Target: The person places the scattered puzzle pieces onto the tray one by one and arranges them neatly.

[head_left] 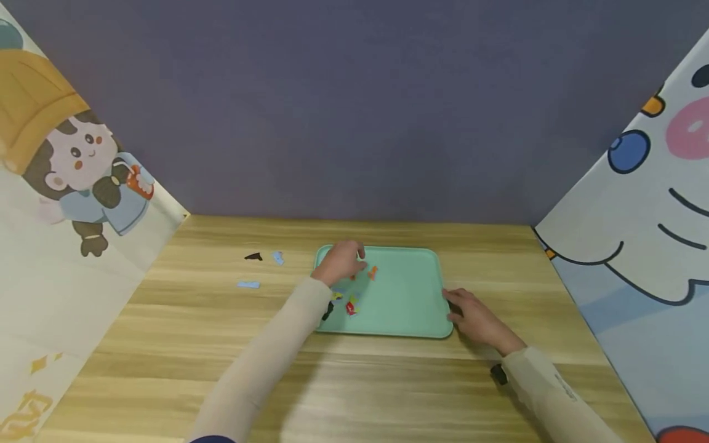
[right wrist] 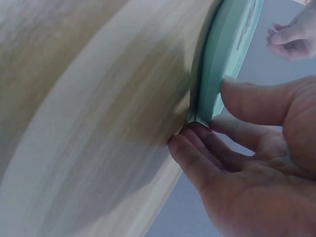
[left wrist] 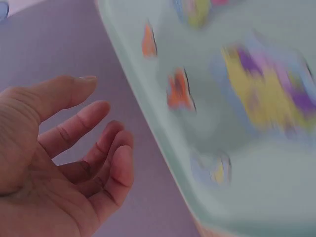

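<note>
While L hand [head_left: 340, 261] hovers nr orange pcs [left wrist: 178, 91], fingers [left wrist: 79, 127] loose; R hand [head_left: 474, 315] grips tray [head_left: 410, 295]

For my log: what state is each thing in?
Tray: flat on table, bearing pieces
Left hand: loosely bent, holding nothing
Right hand: touching tray's edge
Orange pieces: on tray
Red piece: on tray
Two blue pieces: off tray
Black pieces: one on, one off

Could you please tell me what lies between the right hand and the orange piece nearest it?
In the head view, only bare green tray lies between the right hand and that orange piece.
</note>
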A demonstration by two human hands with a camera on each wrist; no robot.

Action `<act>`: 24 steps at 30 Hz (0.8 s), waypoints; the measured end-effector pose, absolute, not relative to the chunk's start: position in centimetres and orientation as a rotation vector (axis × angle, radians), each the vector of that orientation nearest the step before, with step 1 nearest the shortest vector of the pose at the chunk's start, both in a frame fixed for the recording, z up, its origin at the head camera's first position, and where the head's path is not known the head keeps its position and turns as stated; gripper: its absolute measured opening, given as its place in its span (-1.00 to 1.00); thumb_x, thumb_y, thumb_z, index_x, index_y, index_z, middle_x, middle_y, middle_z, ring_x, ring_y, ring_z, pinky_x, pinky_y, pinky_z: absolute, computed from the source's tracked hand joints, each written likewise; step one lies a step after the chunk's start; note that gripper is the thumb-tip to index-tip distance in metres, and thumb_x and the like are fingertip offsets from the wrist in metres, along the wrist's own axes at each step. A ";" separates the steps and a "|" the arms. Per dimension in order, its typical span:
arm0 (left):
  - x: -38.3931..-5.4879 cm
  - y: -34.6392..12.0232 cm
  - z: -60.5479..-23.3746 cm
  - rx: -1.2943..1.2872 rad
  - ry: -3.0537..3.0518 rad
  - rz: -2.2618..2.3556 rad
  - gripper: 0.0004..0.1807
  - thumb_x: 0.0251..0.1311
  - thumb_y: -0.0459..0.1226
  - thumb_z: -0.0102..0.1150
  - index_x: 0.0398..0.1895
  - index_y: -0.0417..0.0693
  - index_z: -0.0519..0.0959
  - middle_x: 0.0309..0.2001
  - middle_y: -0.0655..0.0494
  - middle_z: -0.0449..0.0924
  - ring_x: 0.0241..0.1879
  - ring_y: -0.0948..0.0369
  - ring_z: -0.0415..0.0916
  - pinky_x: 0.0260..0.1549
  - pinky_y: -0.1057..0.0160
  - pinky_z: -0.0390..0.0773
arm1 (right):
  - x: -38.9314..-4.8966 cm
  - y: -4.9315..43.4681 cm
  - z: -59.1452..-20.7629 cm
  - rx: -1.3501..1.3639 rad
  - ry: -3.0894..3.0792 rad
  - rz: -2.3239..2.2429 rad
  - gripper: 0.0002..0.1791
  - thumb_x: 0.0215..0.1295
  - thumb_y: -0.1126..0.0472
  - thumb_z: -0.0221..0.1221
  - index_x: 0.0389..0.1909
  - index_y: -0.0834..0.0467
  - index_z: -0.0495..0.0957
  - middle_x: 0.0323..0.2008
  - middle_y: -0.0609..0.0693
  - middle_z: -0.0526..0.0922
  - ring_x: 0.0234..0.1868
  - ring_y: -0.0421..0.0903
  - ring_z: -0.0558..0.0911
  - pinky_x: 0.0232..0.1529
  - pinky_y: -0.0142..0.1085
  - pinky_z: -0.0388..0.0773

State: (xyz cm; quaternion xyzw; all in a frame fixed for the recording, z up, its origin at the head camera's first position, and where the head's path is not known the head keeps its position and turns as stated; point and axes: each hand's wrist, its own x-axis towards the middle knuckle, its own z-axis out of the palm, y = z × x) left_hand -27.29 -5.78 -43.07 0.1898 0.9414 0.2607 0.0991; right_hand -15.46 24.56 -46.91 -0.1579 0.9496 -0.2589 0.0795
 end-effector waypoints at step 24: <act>-27.8 -20.2 -44.2 0.122 2.908 0.679 -0.53 0.21 -0.28 0.17 0.09 -0.45 0.42 0.04 -0.34 0.45 0.01 -0.19 0.42 -0.04 -0.09 0.45 | -15.4 24.4 -46.8 -0.454 2.830 -0.768 -0.42 0.30 0.38 0.10 0.30 0.46 0.20 0.17 0.37 0.32 0.20 0.33 0.29 0.15 0.16 0.25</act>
